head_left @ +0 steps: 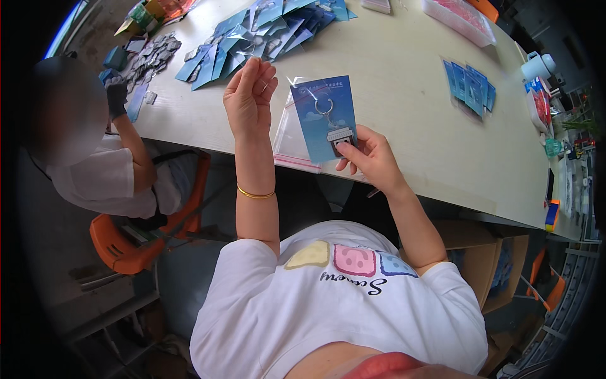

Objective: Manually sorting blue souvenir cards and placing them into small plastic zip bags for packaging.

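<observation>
My right hand grips a blue backing card by its lower right edge, its thumb pressed on the card's front. On the card lies a keychain with a metal split ring and a small grey-white building-shaped charm. Glare and a clear corner at the card's upper left look like transparent film. To its left is my left hand, raised with thumb and fingers pinched together; whatever they hold, if anything, is too small to name. Beneath the card, clear plastic bags with pink seal lines lie at the table's near edge.
Across the table lies a big heap of blue carded pieces. Left of it is a pile of small grey charms, near a gloved co-worker. A few packed cards and a clear plastic tub sit to the right.
</observation>
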{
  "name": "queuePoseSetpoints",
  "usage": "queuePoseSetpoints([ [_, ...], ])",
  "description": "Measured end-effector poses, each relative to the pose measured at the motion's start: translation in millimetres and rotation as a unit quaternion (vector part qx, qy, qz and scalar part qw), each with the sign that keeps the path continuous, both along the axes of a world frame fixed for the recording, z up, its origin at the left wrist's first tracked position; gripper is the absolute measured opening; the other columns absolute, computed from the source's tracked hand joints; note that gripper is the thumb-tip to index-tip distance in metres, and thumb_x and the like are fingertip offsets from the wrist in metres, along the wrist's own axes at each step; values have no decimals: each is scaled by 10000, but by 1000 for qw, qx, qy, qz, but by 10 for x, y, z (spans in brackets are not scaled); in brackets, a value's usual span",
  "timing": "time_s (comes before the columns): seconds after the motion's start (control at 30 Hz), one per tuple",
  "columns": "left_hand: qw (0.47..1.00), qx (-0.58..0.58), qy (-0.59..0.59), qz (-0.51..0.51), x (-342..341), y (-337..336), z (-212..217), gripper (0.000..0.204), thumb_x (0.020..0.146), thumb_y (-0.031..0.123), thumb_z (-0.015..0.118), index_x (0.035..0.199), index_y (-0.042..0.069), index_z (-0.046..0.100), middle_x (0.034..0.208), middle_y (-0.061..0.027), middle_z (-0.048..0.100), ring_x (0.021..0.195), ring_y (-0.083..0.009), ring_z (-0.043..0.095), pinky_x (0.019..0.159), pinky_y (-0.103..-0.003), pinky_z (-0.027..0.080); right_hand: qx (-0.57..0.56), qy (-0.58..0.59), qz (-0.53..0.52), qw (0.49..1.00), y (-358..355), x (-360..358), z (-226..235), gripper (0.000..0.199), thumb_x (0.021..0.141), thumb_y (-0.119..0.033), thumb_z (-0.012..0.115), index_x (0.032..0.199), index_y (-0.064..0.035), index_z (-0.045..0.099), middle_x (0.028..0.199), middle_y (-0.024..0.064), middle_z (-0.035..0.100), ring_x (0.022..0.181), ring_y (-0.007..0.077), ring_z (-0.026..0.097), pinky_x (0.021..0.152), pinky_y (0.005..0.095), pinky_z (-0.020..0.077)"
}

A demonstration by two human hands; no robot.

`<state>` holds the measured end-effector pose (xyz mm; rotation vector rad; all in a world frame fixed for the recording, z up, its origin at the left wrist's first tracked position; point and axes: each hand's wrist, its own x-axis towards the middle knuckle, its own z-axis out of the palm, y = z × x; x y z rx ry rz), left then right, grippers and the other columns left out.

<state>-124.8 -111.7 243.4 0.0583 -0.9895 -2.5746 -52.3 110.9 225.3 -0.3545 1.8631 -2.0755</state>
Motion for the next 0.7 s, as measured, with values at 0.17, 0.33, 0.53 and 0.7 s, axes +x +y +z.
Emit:
queuePoseSetpoints([
  [0.17, 999, 43, -2, 10, -13, 134, 80, 123, 851, 103, 642, 923, 4, 659, 830, -120, 684, 741, -191, 684, 640, -280, 576, 14, 18, -22, 1000, -113, 15, -20, 165, 884, -122, 592, 1019, -27, 599, 862, 10, 641, 661, 61, 607, 486, 185, 438],
  [0.33, 998, -26, 41, -32, 24, 217, 145, 124, 843, 90, 651, 923, -4, 665, 838, -126, 685, 764, -198, 681, 687, -291, 563, 26, 41, -27, 998, -141, -47, -18, 169, 887, -127, 593, 1025, -30, 595, 853, 5, 643, 665, 62, 610, 497, 186, 434],
  [0.53, 998, -19, 52, 2, 49, 189, 218, 110, 840, 83, 653, 909, -1, 671, 841, -125, 687, 774, -201, 684, 697, -298, 567, 26, 50, -62, 996, -101, -89, 28, 163, 887, -126, 593, 1024, -37, 601, 840, 2, 644, 666, 56, 608, 499, 190, 431],
  [0.7, 996, 17, 68, 54, -34, 72, 220, 122, 848, 105, 648, 928, 17, 675, 862, -116, 690, 790, -206, 686, 705, -307, 576, 40, 50, -26, 998, -48, 51, -23, 163, 887, -116, 592, 1029, -35, 600, 833, 6, 645, 664, 59, 608, 497, 197, 431],
])
